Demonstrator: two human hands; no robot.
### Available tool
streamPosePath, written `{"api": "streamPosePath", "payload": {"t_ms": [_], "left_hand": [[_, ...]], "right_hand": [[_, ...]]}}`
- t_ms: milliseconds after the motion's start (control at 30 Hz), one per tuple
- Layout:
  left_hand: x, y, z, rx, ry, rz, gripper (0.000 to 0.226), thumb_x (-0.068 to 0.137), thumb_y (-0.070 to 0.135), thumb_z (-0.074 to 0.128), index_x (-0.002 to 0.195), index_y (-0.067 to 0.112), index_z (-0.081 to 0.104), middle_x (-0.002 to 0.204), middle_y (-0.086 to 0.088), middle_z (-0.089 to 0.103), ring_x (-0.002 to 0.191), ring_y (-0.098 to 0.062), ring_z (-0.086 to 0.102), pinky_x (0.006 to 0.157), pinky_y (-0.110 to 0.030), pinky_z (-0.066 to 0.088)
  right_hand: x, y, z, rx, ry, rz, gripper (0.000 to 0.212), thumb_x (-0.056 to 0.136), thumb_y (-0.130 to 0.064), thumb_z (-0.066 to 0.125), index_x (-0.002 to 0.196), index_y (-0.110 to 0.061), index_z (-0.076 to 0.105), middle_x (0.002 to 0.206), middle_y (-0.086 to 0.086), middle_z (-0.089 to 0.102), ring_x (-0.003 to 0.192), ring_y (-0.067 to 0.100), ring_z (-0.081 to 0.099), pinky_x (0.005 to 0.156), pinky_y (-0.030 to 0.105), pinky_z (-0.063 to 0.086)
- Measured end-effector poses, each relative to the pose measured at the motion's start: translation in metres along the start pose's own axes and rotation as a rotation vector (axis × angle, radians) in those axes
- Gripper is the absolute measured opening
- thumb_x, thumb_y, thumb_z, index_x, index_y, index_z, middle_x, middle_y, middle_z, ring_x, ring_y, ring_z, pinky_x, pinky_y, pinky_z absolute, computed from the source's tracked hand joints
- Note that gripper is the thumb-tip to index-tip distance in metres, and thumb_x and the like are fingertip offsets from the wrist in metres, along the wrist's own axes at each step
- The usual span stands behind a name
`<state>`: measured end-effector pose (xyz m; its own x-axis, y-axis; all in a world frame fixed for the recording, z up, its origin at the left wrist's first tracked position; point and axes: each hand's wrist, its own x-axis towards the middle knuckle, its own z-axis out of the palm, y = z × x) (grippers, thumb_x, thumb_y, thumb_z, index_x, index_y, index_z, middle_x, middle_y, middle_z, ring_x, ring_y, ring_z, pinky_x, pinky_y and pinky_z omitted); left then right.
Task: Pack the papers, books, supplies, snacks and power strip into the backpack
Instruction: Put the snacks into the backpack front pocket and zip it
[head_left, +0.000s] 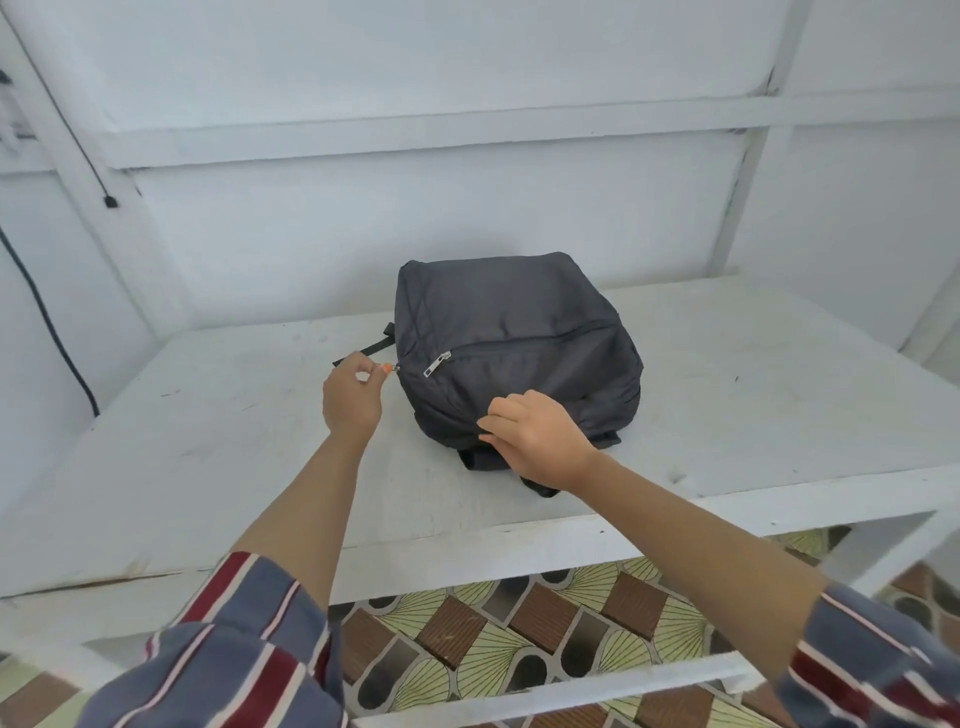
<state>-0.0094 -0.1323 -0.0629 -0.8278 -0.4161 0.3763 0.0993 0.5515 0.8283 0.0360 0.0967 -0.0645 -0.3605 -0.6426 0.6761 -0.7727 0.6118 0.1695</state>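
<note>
Got a dark grey backpack (514, 332) lying flat on the white desk (753, 374), roughly mid-width and set toward the far side, with its back end close to the wall. Front pocket zip looks shut, with a silver zipper pull (437, 362) lying near the left corner. Pinching a small orange zipper pull (387, 368) with the left grip (350, 397), fingers curled, right at the backpack's left corner. Clamping the right grip (530, 441) on a fold of fabric along the backpack's near edge, fingers curled down onto it. Can see a black strap (371, 345) poking out left, just behind the left grip, and more strap sticking out from under the near edge below the right grip. Can't tell what's inside. Room-wise: wide stretch of desk top to the right, a decent stretch to the left, and a narrower band between backpack and near desk edge. Shows patterned floor tiles (519, 623) below that edge, through the white frame. Also a dark cable (47, 322) hanging down the wall far left, well apart from the backpack
</note>
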Motion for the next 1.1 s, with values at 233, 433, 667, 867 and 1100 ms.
{"api": "streamPosePath", "payload": {"t_ms": [233, 433, 667, 867, 1100], "left_hand": [[0.023, -0.006, 0.011, 0.055, 0.016, -0.087, 0.016, 0.091, 0.023, 0.059, 0.08, 0.011, 0.056, 0.097, -0.003, 0.066, 0.082, -0.017, 0.051, 0.067, -0.027, 0.034], [0.022, -0.002, 0.019, -0.067, -0.036, -0.013, 0.026, 0.087, 0.018, 0.064, 0.111, 0.012, 0.06, 0.112, -0.005, 0.059, 0.105, -0.02, 0.055, 0.083, -0.028, 0.042], [-0.019, 0.012, 0.014, -0.086, -0.072, 0.46, 0.013, 0.083, 0.002, 0.058, 0.093, 0.007, 0.065, 0.092, 0.003, 0.06, 0.087, -0.008, 0.053, 0.078, -0.026, 0.048], [-0.051, 0.0, 0.001, -0.009, -0.13, 0.531, 0.019, 0.083, 0.0, 0.045, 0.093, 0.003, 0.062, 0.092, -0.005, 0.062, 0.082, -0.017, 0.056, 0.073, -0.035, 0.052], [-0.077, -0.015, -0.006, 0.247, -0.167, 0.527, 0.039, 0.079, 0.0, 0.065, 0.116, 0.013, 0.064, 0.123, -0.003, 0.062, 0.109, -0.022, 0.057, 0.09, -0.027, 0.044]], "right_hand": [[-0.001, 0.008, 0.001, 0.08, -0.058, -0.015, 0.026, 0.086, -0.022, 0.049, 0.071, -0.009, 0.066, 0.066, 0.002, 0.053, 0.053, 0.018, 0.047, 0.046, 0.027, 0.038], [0.004, 0.016, -0.01, 0.244, -0.102, 0.106, 0.03, 0.084, -0.036, 0.052, 0.085, -0.014, 0.072, 0.07, -0.003, 0.061, 0.062, 0.013, 0.057, 0.055, 0.02, 0.04], [-0.004, 0.049, -0.026, 0.279, 0.074, 0.307, 0.027, 0.084, -0.021, 0.05, 0.093, -0.01, 0.073, 0.073, 0.001, 0.066, 0.065, 0.019, 0.061, 0.063, 0.029, 0.048], [-0.041, 0.077, -0.036, 0.183, 0.298, 0.544, 0.029, 0.085, -0.002, 0.043, 0.098, -0.003, 0.069, 0.095, 0.012, 0.062, 0.084, 0.016, 0.054, 0.072, 0.023, 0.046], [-0.1, 0.091, -0.052, 0.285, 0.341, 0.85, 0.034, 0.076, 0.019, 0.044, 0.099, 0.0, 0.06, 0.107, 0.017, 0.057, 0.091, 0.022, 0.055, 0.076, 0.024, 0.046]]}}
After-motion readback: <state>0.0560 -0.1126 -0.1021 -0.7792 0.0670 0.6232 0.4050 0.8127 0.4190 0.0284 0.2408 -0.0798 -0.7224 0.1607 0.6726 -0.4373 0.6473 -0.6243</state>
